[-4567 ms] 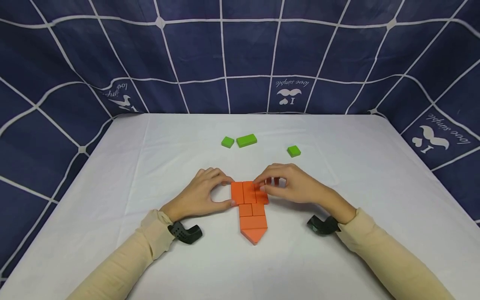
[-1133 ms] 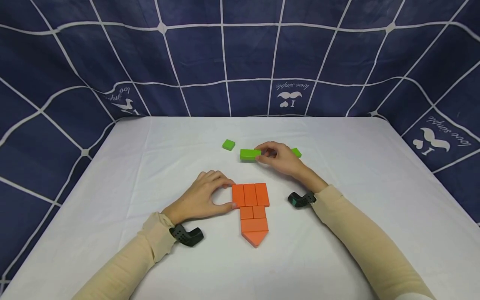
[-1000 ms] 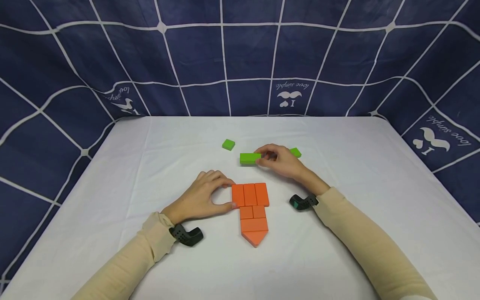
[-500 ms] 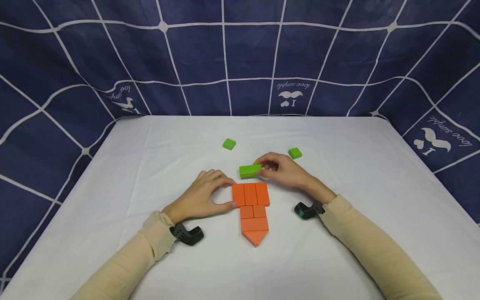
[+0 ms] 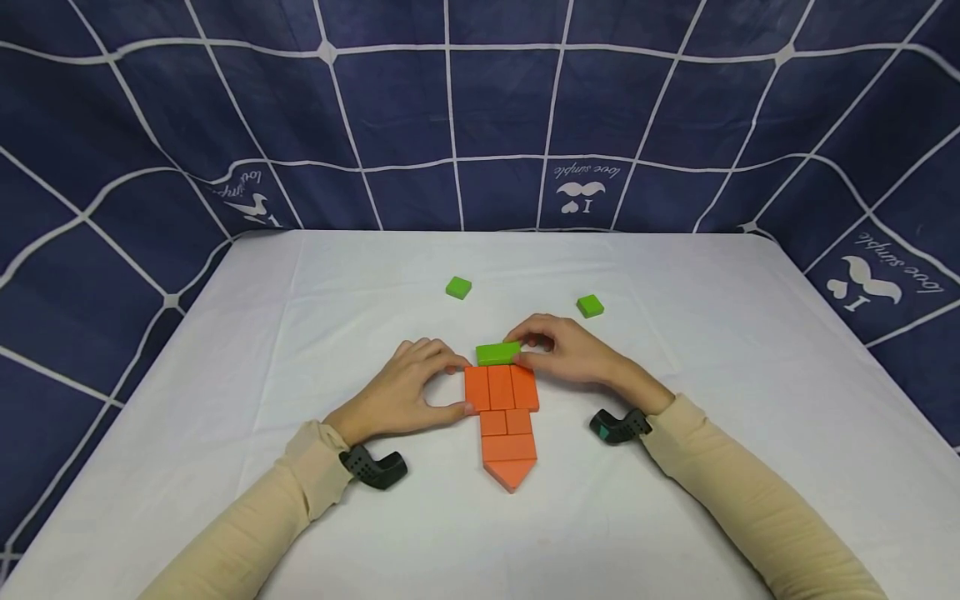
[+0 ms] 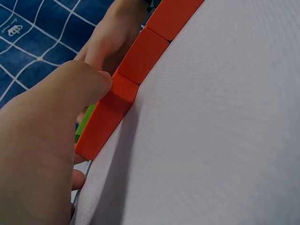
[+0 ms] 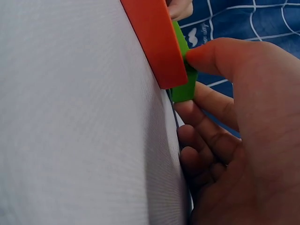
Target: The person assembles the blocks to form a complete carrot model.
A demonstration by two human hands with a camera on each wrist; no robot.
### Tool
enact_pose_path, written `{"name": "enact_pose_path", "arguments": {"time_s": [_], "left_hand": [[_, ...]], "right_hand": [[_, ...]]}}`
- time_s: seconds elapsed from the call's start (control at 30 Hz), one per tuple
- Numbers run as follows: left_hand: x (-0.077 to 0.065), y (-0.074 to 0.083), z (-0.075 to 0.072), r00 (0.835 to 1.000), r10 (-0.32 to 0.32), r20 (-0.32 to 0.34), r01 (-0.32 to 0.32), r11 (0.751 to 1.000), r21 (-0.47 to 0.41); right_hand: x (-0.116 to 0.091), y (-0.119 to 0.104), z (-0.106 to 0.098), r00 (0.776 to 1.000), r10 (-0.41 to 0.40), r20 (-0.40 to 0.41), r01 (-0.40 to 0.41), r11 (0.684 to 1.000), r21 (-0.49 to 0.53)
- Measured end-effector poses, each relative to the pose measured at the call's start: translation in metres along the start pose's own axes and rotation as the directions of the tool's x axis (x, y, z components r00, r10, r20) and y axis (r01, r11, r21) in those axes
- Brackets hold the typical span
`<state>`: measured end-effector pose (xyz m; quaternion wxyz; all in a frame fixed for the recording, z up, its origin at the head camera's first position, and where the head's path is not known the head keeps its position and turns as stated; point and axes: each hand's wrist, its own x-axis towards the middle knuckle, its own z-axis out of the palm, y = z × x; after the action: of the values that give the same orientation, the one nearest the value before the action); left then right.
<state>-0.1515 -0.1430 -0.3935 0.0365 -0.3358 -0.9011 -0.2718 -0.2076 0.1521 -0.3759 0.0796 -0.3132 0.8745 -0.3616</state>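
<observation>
In the head view, my right hand [image 5: 562, 348] pinches a green rectangular block [image 5: 495, 354] between thumb and fingers, right at the far edge of the orange blocks. My left hand [image 5: 408, 392] grips the leftmost orange block [image 5: 477, 389], thumb at its near end and a finger at its far end. Three orange blocks stand side by side in that row. Below them lie two small orange blocks [image 5: 506, 422], a wider orange block [image 5: 509, 447] and an orange triangular block [image 5: 511, 473] pointing toward me. In the right wrist view, the green block [image 7: 185, 91] is partly behind an orange block [image 7: 159, 44].
Two small green blocks lie farther back, one green block [image 5: 458, 287] at left and another green block [image 5: 590, 306] at right. White cloth [image 5: 675, 333] covers the table. A dark blue gridded curtain [image 5: 495, 100] surrounds its back and sides.
My right hand has left the rightmost orange block, taken the green rectangular block from farther back and brought it toward me to the orange row. The left hand has stayed in place.
</observation>
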Motion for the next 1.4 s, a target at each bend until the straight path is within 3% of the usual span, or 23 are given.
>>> {"name": "enact_pose_path", "arguments": {"time_s": [0.83, 1.17, 1.4], "left_hand": [[-0.001, 0.000, 0.003, 1.000, 0.000, -0.004, 0.000, 1.000, -0.003], [-0.002, 0.000, 0.002, 1.000, 0.000, -0.003, 0.000, 1.000, 0.000], [-0.001, -0.001, 0.002, 1.000, 0.009, -0.008, -0.009, 1.000, -0.001]], "right_hand": [[-0.005, 0.003, -0.009, 0.999, -0.028, 0.025, 0.028, 1.000, 0.004], [-0.009, 0.015, -0.032, 0.982, -0.043, -0.181, 0.030, 0.997, -0.072], [-0.013, 0.032, -0.047, 0.945, 0.031, -0.326, -0.076, 0.989, -0.126]]}}
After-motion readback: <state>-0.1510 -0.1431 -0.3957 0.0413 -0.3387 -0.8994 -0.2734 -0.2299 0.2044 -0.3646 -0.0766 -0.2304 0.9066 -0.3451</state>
